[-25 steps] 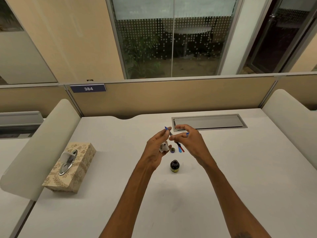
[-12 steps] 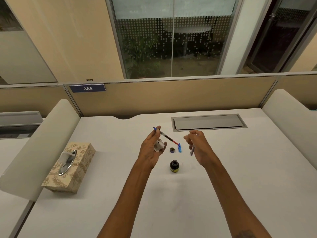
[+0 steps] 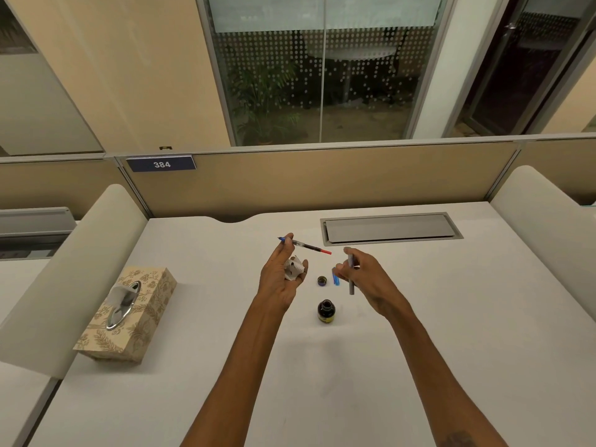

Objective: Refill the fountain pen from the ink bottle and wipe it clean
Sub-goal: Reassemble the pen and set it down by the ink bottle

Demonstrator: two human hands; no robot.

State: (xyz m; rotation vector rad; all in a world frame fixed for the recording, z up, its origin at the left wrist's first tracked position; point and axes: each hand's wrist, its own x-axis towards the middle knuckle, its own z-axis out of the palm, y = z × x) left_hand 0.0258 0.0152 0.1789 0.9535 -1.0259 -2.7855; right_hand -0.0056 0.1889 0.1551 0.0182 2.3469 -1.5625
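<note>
1. I see a white worktop bounded by tan partitions, with a grey hatch cover set flush near its far edge.
2. At centre, an uncapped ink bottle stands upright; beyond it lie its cap and a blue pen piece.
3. At left, a patterned tissue box rests.

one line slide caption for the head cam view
Left hand holds the pen's inner section and crumpled tissue; right hand holds the grey barrel above the open ink bottle.

head cam | looks forward-down (wide-angle) | desk near, window beyond
</note>
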